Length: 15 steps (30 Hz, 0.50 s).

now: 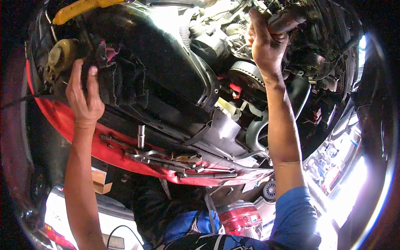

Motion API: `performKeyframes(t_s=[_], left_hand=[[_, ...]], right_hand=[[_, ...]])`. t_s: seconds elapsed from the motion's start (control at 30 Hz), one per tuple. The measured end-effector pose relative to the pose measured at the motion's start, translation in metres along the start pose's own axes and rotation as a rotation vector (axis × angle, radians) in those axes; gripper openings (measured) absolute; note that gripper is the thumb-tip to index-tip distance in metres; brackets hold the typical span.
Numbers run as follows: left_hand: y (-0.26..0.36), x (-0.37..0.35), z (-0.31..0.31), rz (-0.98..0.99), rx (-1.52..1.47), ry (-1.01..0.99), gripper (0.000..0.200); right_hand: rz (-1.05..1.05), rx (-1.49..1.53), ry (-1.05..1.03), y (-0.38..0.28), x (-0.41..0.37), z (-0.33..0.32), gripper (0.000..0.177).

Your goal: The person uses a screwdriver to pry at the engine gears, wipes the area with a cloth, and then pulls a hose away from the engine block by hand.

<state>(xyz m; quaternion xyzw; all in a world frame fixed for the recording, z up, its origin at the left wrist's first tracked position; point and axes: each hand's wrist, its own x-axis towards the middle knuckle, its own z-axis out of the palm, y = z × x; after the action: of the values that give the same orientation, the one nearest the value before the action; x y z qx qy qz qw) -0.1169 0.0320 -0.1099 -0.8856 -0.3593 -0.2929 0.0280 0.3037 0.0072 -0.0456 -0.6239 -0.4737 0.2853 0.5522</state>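
Note:
My left hand is at the left of the engine bay, its fingers spread over dark parts beside a yellowish round reservoir. Nothing shows between those fingers. Up at the right, my right hand reaches over the engine, its fingers bent around something dark and rounded that I cannot make out. Below and left of that wrist lies a toothed pulley, with a small red part under it.
Along the red front edge lie wrenches and other metal tools, with a socket standing upright. A grey curved hose runs past my right forearm. A cardboard box and parked cars lie beyond the edge.

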Motion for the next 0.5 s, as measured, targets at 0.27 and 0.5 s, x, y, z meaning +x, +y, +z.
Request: performKeyframes(t_s=[0.27, 0.5], left_hand=[[-0.0002, 0.0037, 0.0004, 0.079, 0.026, 0.047, 0.033], [0.0055, 0.0019, -0.0019, -0.135, -0.084, -0.033, 0.035]], right_hand=[[0.012, 0.045, 0.026, 0.0003, -0.0008, -0.0004, 0.038], [0.02, -0.001, 0.024, -0.002, -0.0036, -0.0021, 0.038]])
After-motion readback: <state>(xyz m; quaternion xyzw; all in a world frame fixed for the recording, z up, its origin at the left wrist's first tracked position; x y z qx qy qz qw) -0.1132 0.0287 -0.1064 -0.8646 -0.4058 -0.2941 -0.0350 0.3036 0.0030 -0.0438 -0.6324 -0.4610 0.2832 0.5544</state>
